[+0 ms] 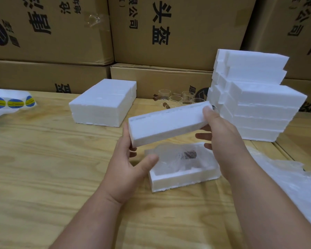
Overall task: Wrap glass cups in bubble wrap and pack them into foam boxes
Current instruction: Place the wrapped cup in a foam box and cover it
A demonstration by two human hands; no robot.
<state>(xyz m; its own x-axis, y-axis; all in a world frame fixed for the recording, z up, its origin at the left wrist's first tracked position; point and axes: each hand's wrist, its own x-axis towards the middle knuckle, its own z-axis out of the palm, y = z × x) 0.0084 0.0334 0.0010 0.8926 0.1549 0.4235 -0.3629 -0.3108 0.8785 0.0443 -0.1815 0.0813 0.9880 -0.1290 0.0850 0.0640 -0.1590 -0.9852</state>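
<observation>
The wrapped glass cup (180, 159) lies in the open foam box (185, 180) on the wooden surface (43, 168), right in front of the person; through the bubble wrap I can only make out a dark patch near its middle. Above it, tilted and held clear of the box, is the foam lid (167, 123). The left hand (127, 162) grasps the lid's near left end, thumb pointing toward the box and fingers curled under the corner. The right hand (217, 133) takes the far right end, thumb on top and fingers beneath.

To my eye this is the closing step: one cup packed, lid about to go on. The next move calls for levelling the lid, lining its edges up with the box walls and lowering it evenly, so nothing presses on the glass and no wrap gets caught in the seam.

Further out, a closed foam box (102, 103) sits behind to the left, and a tall stack of foam pieces (255, 105) to the right. Between them, bare glass cups (178, 99) wait near the back edge. Loose bubble wrap (294, 186) lies at the right, a strip of round stickers (14, 103) at the far left, and cardboard cartons (169, 33) behind
</observation>
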